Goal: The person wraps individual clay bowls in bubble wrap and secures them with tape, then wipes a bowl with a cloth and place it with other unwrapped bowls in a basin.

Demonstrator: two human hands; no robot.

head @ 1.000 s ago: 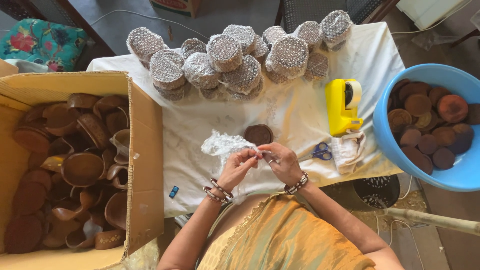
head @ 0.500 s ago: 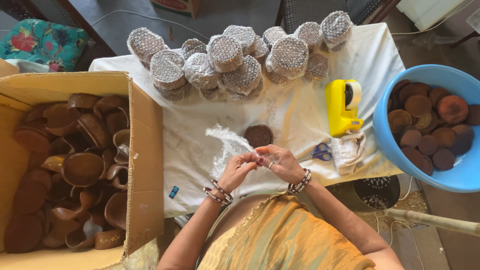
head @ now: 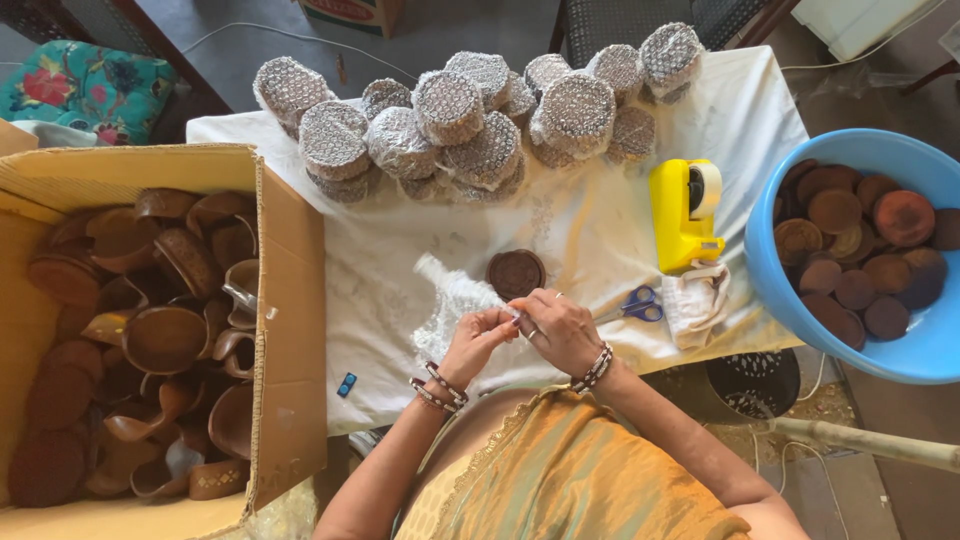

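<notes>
Now, head view: your left hand (head: 478,340) and right hand (head: 556,328) meet over worktop (head: 600,230), fingers pinched shut on bubble wrap strip (head: 452,298) trailing left-forward. Step looks like readying wrap; next move likely needs round brown clay disc (head: 515,272), just ahead of hands, set onto it. Wrap thin, dimpled, translucent; disc flat, matte. Blue scissors (head: 636,304) right of hands.

Single head cam, looks straight down, close over table (head: 600,230) & lap.
</notes>
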